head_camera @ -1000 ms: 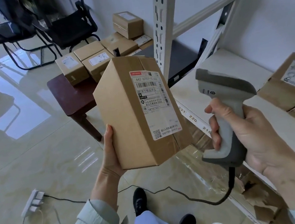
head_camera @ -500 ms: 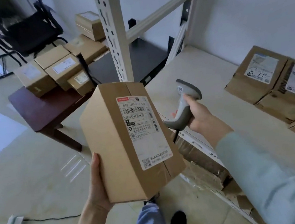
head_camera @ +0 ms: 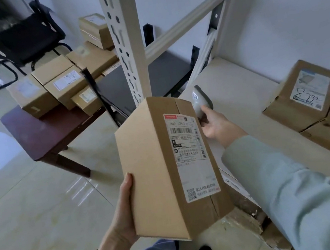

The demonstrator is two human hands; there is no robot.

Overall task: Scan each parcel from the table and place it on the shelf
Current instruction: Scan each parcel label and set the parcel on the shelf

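Roughly midway, judging by the piles. Left hand [head_camera: 122, 211] grips the cardboard parcel [head_camera: 166, 171] from below and behind, label face up, held in the air just in front of the shelf [head_camera: 228, 86]. Right hand [head_camera: 216, 126] grips the barcode scanner [head_camera: 200, 102] out over the shelf board, partly hidden behind the parcel. Two labelled boxes [head_camera: 305, 101] already sit on the shelf at right. Six or so parcels [head_camera: 63, 86] remain on the dark table [head_camera: 44, 133], unshelved. Held parcel not yet placed.
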